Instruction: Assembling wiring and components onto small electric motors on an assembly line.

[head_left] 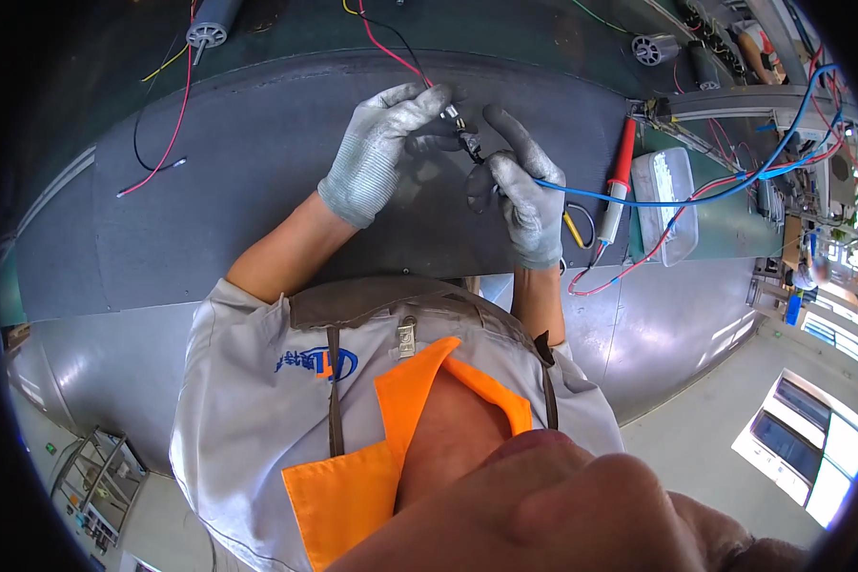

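Both my hands wear pale grey gloves with darkened fingertips and meet above the dark work surface. My left hand (377,148) pinches the end of a red wire (391,52) with a black wire beside it; small metal terminals show at its fingertips. My right hand (526,195) is closed with its fingers around a small black connector-like piece (470,143), whose exact kind I cannot make out. This piece touches or nearly touches the terminals. From the right hand a blue wire (629,201) runs off to the right.
Right of my hand lie a red-and-white probe-like tool (622,167), a yellow-handled tool (572,229) and a translucent plastic bin (682,250). Cylindrical motors (210,21) with loose leads stand on the far bench, another motor (654,49) farther right. Wires hang over a metal frame (734,101).
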A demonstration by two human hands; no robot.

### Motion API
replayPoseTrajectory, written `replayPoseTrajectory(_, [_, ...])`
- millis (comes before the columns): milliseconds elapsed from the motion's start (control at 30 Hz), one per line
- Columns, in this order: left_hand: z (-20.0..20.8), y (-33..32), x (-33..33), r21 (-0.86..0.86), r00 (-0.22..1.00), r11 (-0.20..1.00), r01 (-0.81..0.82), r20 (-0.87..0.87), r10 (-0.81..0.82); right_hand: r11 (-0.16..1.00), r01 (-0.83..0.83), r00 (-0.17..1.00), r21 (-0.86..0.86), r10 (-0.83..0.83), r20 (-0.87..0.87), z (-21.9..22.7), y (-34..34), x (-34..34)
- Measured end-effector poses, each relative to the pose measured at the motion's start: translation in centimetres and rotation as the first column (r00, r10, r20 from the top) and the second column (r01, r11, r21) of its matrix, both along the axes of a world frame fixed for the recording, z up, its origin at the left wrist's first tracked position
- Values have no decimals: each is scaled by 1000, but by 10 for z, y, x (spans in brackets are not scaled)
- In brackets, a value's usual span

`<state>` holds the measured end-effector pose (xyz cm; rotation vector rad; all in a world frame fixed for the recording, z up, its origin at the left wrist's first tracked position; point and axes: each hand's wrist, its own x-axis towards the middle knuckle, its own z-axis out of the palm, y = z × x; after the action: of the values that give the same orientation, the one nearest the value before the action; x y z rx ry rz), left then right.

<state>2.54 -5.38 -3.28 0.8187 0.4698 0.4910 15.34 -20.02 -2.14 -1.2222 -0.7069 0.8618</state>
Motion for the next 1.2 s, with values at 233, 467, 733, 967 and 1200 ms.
replayPoseTrajectory(233, [-1,-4,-5,88,996,996,-31,-76,38,999,-36,998,29,38,-48,-8,4,-2])
replayPoseTrajectory(467, [-12,-18,4,-100,992,995,-4,122,16,1000,6,985,0,-6,-171,-16,7,-5])
replayPoseTrajectory(733, [-40,-4,5,-147,988,986,-85,119,102,700,655,231,-285,174,957,-30,-81,110])
replayPoseTrajectory(967, [-52,4,-4,-210,962,973,-98,229,146,582,772,267,-255,67,961,-74,-98,144])
replayPoseTrajectory(1200, [-44,0,-24,-196,980,973,-120,134,148,973,128,864,-191,-14,503,-38,50,111])
